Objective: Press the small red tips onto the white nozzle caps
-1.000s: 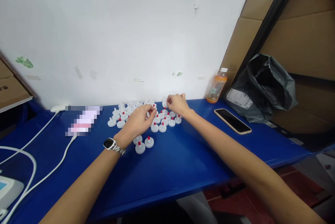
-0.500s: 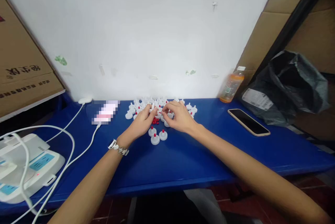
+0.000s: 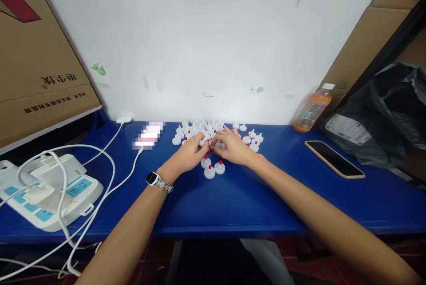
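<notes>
My left hand (image 3: 187,155) is closed on a white nozzle cap (image 3: 205,140), held tilted between thumb and fingers. Across from it, my right hand (image 3: 235,148) has its fingers curled together, with the fingertips down at the small red tip caps (image 3: 209,146). What those fingertips hold, if anything, is hidden. Three white nozzle caps with red tips stand upright on the blue table just in front of my hands, one of them a nozzle cap (image 3: 209,172) nearest me. Behind both hands spreads a group of white nozzle caps (image 3: 179,129), some with red tips.
On the blue table (image 3: 233,209) a phone (image 3: 334,159) lies at right, near an orange drink bottle (image 3: 311,109) and a dark plastic bag (image 3: 376,116). At left are a power strip (image 3: 80,205), white cables and a blurred-out device (image 3: 148,135). A white wall (image 3: 206,45) stands behind.
The view has turned a little to the left. My right fingertips have dropped to the red tip caps, and the white nozzle cap in my left hand has gone from nearly upright to tilted.
</notes>
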